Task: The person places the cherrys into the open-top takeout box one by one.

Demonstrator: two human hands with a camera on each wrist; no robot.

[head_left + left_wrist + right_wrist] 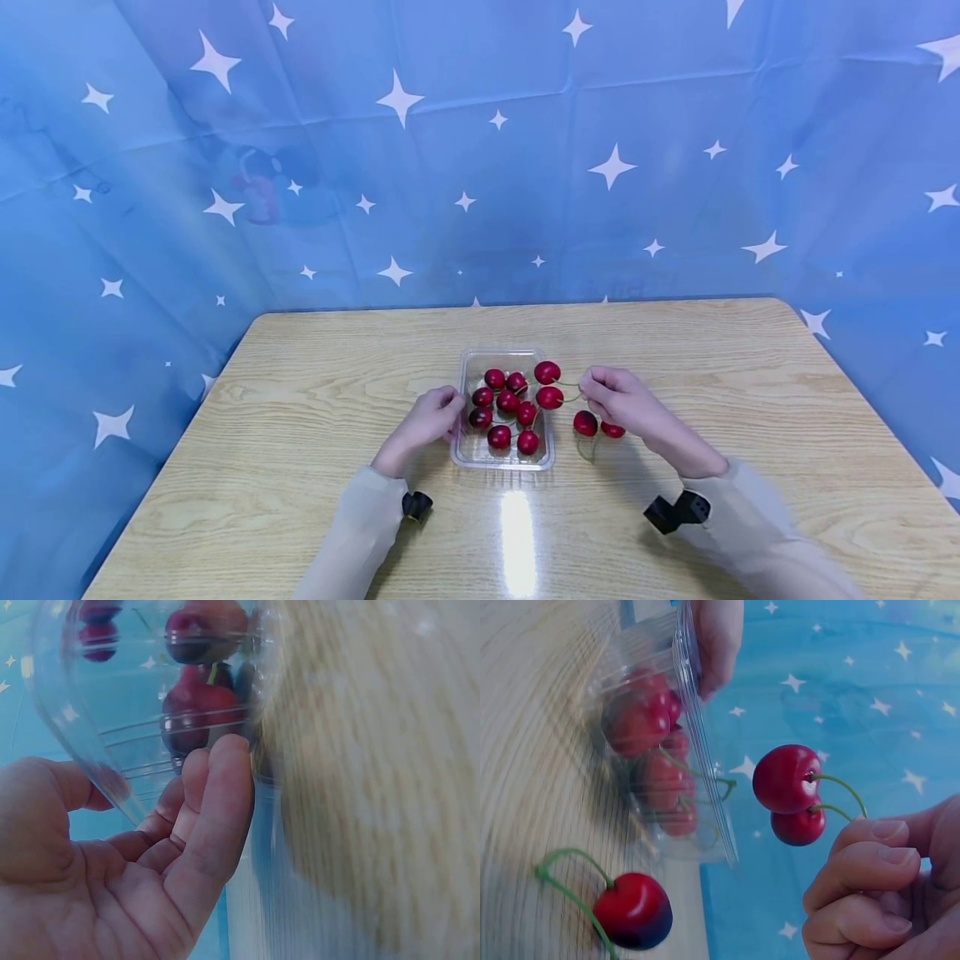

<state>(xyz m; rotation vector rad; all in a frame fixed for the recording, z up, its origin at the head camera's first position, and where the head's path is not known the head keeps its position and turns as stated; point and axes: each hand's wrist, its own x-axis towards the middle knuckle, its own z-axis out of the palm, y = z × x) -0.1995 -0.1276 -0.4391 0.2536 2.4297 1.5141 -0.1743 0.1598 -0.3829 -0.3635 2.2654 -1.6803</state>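
Observation:
A clear plastic tray (501,461) holds several red cherries (507,402) at the middle of a wooden table (300,417). My left hand (452,408) pinches the tray's left wall (75,712) between thumb and fingers (217,780). My right hand (587,388) pinches the green stems of a pair of cherries (548,373), which hangs over the tray's right edge. In the right wrist view the pair (786,778) hangs in the air just off my right hand's (870,834) fingertips, beside the tray (699,761).
Two loose cherries (586,423) lie on the table right of the tray, under my right hand; one with a curved stem (634,911) shows close up. A blue star-printed cloth (480,167) hangs behind and round the table. Bare tabletop lies on both sides.

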